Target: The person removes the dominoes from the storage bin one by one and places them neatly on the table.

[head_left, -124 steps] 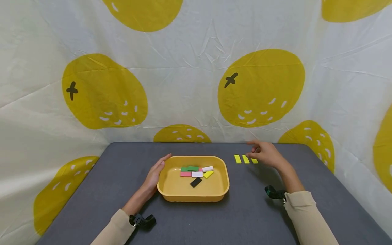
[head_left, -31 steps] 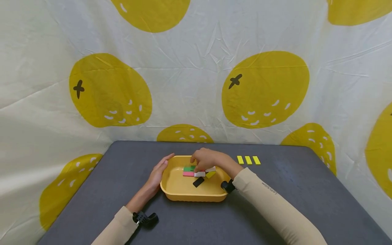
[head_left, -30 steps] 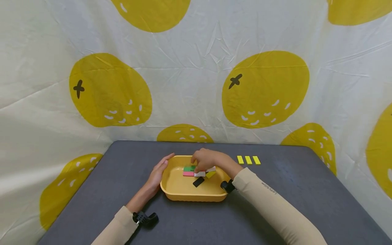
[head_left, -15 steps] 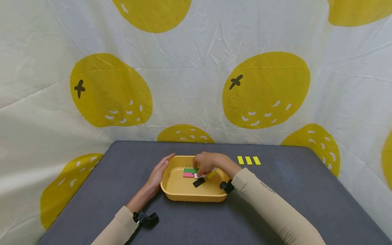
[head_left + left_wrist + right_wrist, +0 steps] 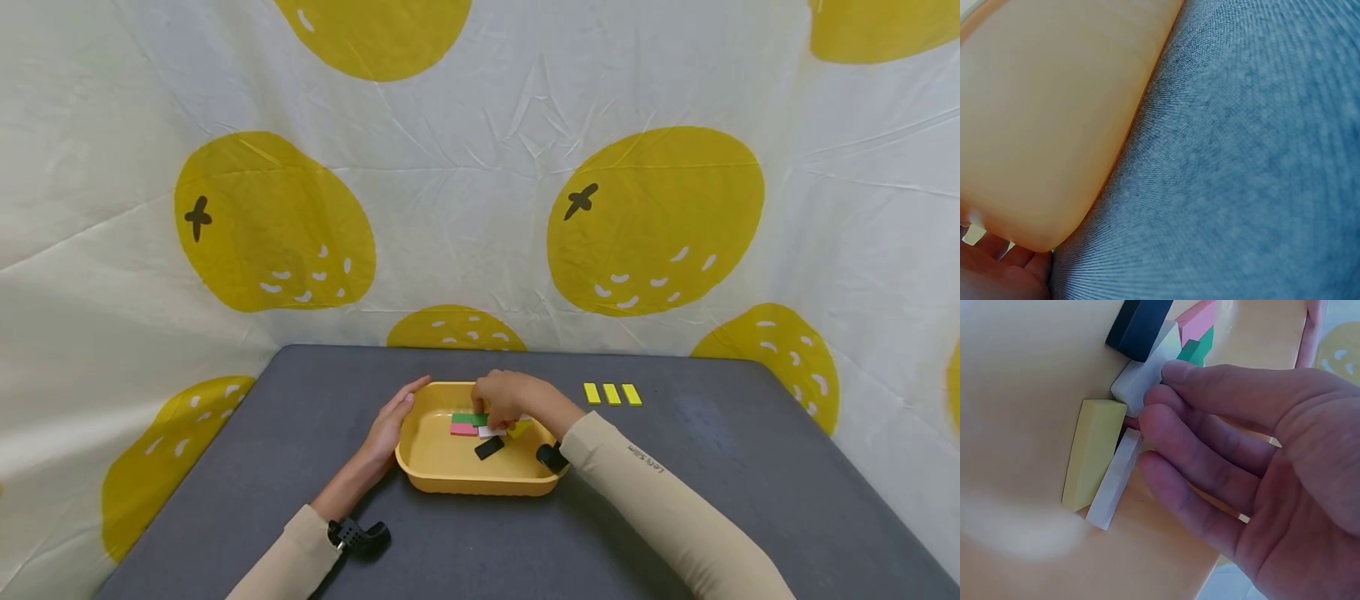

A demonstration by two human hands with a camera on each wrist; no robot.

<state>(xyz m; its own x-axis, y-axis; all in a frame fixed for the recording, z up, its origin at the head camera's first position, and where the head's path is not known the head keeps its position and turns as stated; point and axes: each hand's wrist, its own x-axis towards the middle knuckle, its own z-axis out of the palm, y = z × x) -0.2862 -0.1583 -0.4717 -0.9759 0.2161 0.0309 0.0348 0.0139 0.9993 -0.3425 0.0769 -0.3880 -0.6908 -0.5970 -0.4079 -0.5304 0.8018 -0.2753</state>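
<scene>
A yellow plastic tray (image 5: 480,482) sits on the table. My left hand (image 5: 385,427) holds its left side; the left wrist view shows several fingers (image 5: 1019,257) tucked against the tray's corner. My right hand (image 5: 507,397) reaches inside, over a loose pile of small domino-like blocks. In the right wrist view its fingers are bent, and the thumb and index tips meet beside a white block (image 5: 1138,381); whether anything is pinched is hidden. Around it lie a black block (image 5: 1138,328), a yellow block (image 5: 1093,453), another white block (image 5: 1114,479), a pink block (image 5: 1197,320) and a green block (image 5: 1196,351).
Three yellow blocks (image 5: 612,394) lie in a short row on the dark grey table (image 5: 480,550), right of the tray. Behind the table hangs a white cloth (image 5: 465,225) printed with large yellow fruit. A tray wall surrounds the pile on all sides.
Earlier my right hand was at the three yellow blocks; it has since moved left into the tray. Over the last second it has shifted slightly among the blocks. My left hand stays on the tray.
</scene>
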